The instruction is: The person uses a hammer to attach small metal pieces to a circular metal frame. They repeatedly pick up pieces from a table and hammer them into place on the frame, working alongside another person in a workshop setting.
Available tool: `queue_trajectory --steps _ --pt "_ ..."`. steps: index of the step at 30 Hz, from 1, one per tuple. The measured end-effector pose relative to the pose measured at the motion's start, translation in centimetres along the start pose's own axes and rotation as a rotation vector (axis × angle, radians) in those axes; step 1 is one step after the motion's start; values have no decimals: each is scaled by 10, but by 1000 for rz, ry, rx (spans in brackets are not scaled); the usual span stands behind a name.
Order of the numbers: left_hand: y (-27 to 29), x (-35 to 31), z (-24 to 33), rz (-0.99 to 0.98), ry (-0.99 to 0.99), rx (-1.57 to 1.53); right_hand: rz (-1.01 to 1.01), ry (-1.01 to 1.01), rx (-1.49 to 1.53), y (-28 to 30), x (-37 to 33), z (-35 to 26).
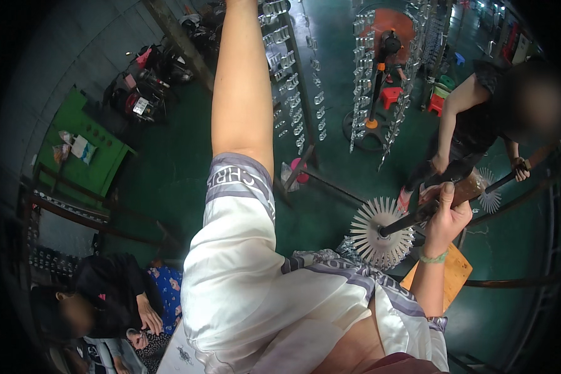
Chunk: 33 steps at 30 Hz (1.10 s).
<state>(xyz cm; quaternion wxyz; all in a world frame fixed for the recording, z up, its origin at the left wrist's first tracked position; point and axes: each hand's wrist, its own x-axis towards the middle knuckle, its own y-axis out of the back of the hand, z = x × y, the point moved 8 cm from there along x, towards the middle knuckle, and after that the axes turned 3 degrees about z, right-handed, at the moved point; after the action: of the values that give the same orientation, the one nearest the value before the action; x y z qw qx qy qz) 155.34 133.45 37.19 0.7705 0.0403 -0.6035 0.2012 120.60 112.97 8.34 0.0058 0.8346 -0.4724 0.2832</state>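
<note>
My right hand, with a green band at its wrist, is closed round a dark rod, thumb on top. A round metal disc with a slotted, toothed rim sits on the rod's end. A brown block-like piece shows just beyond my fingers; whether it is part of the rod I cannot tell. My left arm stretches up past the top edge, so its hand is out of sight. Beside that arm hang strings of small clear pieces.
A co-worker at the right grips a dark bar near another toothed disc. Another person sits at lower left. A standing fan, red stools, a green table, motorbikes and a wooden board stand around.
</note>
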Motion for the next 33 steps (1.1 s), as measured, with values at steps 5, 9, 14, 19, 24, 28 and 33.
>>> queue_trajectory --steps 5,9,14,19,24,28,33 --pt "6 -5 -21 -104 242 -104 -12 15 -72 -4 2 -8" --pt "10 -48 -17 -256 416 -546 2 8 -82 -5 4 -12" --pt "19 -132 -28 -527 607 -666 -12 -7 -55 -9 12 -14" --pt "38 -258 -13 -891 617 -803 -27 29 27 0 18 -5" --pt "75 -404 -19 -1278 961 -846 -103 11 15 -1 20 -2" --pt "100 -503 -4 -1509 1093 -975 -128 8 30 5 26 5" --pt "124 -575 26 -1805 1162 -1048 -189 20 24 7 30 5"
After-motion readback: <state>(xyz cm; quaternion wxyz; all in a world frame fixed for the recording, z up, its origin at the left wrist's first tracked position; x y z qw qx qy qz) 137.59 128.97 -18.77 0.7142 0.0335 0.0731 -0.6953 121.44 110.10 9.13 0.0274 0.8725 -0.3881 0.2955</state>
